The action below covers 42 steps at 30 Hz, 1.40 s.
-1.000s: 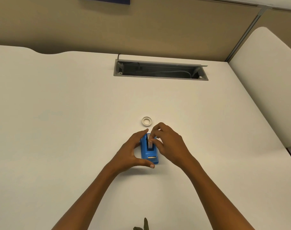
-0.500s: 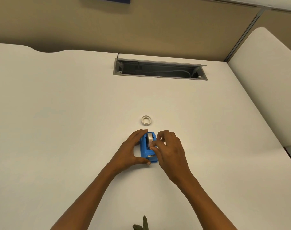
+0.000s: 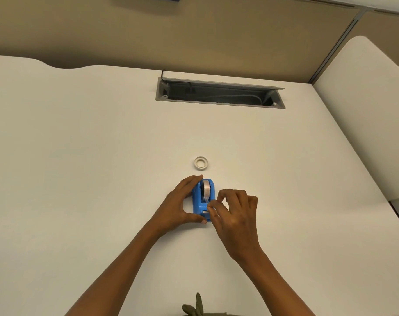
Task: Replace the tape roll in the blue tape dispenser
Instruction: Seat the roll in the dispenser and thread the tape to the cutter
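Observation:
The blue tape dispenser stands on the white desk with a clear tape roll seated in it. My left hand clamps the dispenser, fingers on its far end and thumb at its near end. My right hand sits at the dispenser's right side, thumb and forefinger pinching the loose tape end just above the metal cutter. A strip of tape runs from the roll down to those fingers. A small white empty tape core lies flat on the desk just beyond the dispenser.
A grey cable tray opening with cables inside is set into the desk at the back. A tan partition wall rises behind it. Another white desk surface adjoins at the right. Green fabric shows at the bottom edge.
My right hand has slid from over the roll toward me and to the right, drawing the tape end down to the cutter and uncovering the roll. My left hand has kept its hold.

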Tool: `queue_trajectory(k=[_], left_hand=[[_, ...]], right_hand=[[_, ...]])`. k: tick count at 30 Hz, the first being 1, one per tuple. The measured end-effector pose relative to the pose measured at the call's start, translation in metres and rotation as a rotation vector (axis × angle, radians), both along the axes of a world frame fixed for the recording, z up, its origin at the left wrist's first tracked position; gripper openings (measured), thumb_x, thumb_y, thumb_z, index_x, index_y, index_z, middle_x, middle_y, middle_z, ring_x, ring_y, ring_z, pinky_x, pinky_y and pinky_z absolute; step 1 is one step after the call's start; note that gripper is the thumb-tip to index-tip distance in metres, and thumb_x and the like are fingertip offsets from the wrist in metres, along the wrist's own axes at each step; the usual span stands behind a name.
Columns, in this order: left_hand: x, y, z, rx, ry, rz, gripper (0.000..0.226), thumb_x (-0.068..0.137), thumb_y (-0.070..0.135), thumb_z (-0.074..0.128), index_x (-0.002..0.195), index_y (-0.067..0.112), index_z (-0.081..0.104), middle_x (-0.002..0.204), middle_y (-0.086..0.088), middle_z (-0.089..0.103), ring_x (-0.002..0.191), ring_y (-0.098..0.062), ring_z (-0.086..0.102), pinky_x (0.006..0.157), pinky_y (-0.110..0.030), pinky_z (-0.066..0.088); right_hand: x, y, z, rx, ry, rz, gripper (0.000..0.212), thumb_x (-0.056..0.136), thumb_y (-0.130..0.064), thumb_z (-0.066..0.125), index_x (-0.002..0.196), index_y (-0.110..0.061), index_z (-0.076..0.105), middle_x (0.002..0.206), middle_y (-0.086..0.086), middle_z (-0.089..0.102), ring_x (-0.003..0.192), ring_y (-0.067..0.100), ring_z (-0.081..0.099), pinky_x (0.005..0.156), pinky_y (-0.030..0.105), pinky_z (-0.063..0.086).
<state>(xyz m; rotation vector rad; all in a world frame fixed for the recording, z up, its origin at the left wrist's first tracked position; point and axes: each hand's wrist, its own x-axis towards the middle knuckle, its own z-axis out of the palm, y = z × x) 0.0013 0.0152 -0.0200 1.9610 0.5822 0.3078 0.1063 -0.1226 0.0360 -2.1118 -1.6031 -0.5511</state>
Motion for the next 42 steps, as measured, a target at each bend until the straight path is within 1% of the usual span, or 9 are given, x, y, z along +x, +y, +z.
queue_trajectory(k=[2, 7, 11, 24, 27, 32, 35, 40, 42], left_hand=[[0.0, 0.0, -0.001, -0.003, 0.004, 0.001, 0.095, 0.059, 0.038, 0.084, 0.12, 0.07, 0.018, 0.129, 0.044, 0.021, 0.115, 0.025, 0.033, 0.088, 0.007, 0.029], [0.0, 0.0, -0.001, -0.001, 0.002, 0.0, 0.095, 0.06, 0.037, 0.085, 0.122, 0.066, 0.018, 0.13, 0.043, 0.021, 0.115, 0.023, 0.031, 0.089, 0.007, 0.029], [-0.001, 0.0, -0.001, 0.004, 0.007, -0.001, 0.095, 0.061, 0.038, 0.084, 0.121, 0.068, 0.018, 0.129, 0.045, 0.02, 0.114, 0.025, 0.031, 0.088, 0.008, 0.028], [-0.001, 0.0, 0.003, 0.0, 0.004, -0.006, 0.096, 0.058, 0.041, 0.083, 0.12, 0.073, 0.017, 0.123, 0.058, 0.017, 0.114, 0.03, 0.028, 0.086, 0.009, 0.027], [-0.001, 0.0, 0.004, 0.005, 0.0, -0.006, 0.096, 0.058, 0.044, 0.083, 0.123, 0.07, 0.017, 0.128, 0.052, 0.018, 0.117, 0.028, 0.027, 0.089, 0.007, 0.026], [-0.001, 0.001, 0.001, 0.009, -0.005, -0.006, 0.096, 0.061, 0.034, 0.084, 0.122, 0.068, 0.017, 0.13, 0.044, 0.02, 0.115, 0.031, 0.027, 0.087, 0.008, 0.026], [-0.001, 0.001, 0.001, 0.004, -0.001, -0.007, 0.096, 0.062, 0.032, 0.084, 0.121, 0.068, 0.017, 0.129, 0.044, 0.02, 0.114, 0.03, 0.028, 0.087, 0.008, 0.027], [-0.001, 0.001, 0.001, -0.007, -0.002, -0.003, 0.098, 0.058, 0.035, 0.086, 0.122, 0.068, 0.019, 0.129, 0.046, 0.021, 0.115, 0.029, 0.028, 0.088, 0.007, 0.027], [-0.001, 0.001, 0.002, -0.008, -0.002, -0.001, 0.098, 0.058, 0.035, 0.086, 0.123, 0.066, 0.02, 0.13, 0.045, 0.021, 0.116, 0.028, 0.029, 0.089, 0.007, 0.028]], right_hand=[[-0.001, -0.001, -0.001, 0.015, 0.0, -0.005, 0.014, 0.081, -0.022, 0.063, 0.08, -0.011, 0.071, 0.085, 0.008, 0.07, 0.089, 0.018, 0.045, 0.071, 0.032, 0.026], [-0.001, -0.003, -0.004, 0.0, 0.018, -0.019, 0.014, 0.072, -0.022, 0.078, 0.08, -0.012, 0.072, 0.085, 0.008, 0.069, 0.089, 0.017, 0.045, 0.071, 0.032, 0.028], [-0.005, -0.006, -0.006, 0.002, 0.041, -0.036, 0.015, 0.072, -0.023, 0.079, 0.081, -0.013, 0.072, 0.086, 0.008, 0.07, 0.09, 0.017, 0.046, 0.07, 0.035, 0.033], [-0.015, -0.017, -0.006, 0.001, -0.029, -0.066, 0.012, 0.074, -0.025, 0.076, 0.08, -0.015, 0.074, 0.085, 0.005, 0.072, 0.09, 0.018, 0.046, 0.073, 0.036, 0.027], [-0.016, -0.018, -0.007, 0.01, -0.042, -0.072, 0.009, 0.074, -0.024, 0.074, 0.079, -0.016, 0.074, 0.084, 0.004, 0.072, 0.089, 0.018, 0.047, 0.072, 0.036, 0.027], [-0.019, -0.018, -0.008, -0.007, -0.045, -0.067, 0.009, 0.073, -0.023, 0.077, 0.077, -0.015, 0.073, 0.083, 0.004, 0.072, 0.088, 0.018, 0.046, 0.072, 0.036, 0.028], [-0.022, -0.02, -0.006, -0.006, 0.053, -0.085, 0.011, 0.071, -0.024, 0.079, 0.077, -0.016, 0.074, 0.083, 0.004, 0.071, 0.088, 0.017, 0.046, 0.072, 0.035, 0.027], [-0.017, -0.022, 0.002, 0.066, 0.489, -0.168, 0.012, 0.073, -0.026, 0.075, 0.084, -0.02, 0.074, 0.086, 0.003, 0.064, 0.085, 0.01, 0.043, 0.07, 0.024, 0.024], [-0.015, -0.023, 0.003, 0.075, 0.548, -0.173, 0.012, 0.073, -0.025, 0.076, 0.085, -0.021, 0.074, 0.087, 0.002, 0.061, 0.083, 0.01, 0.043, 0.069, 0.024, 0.024]])
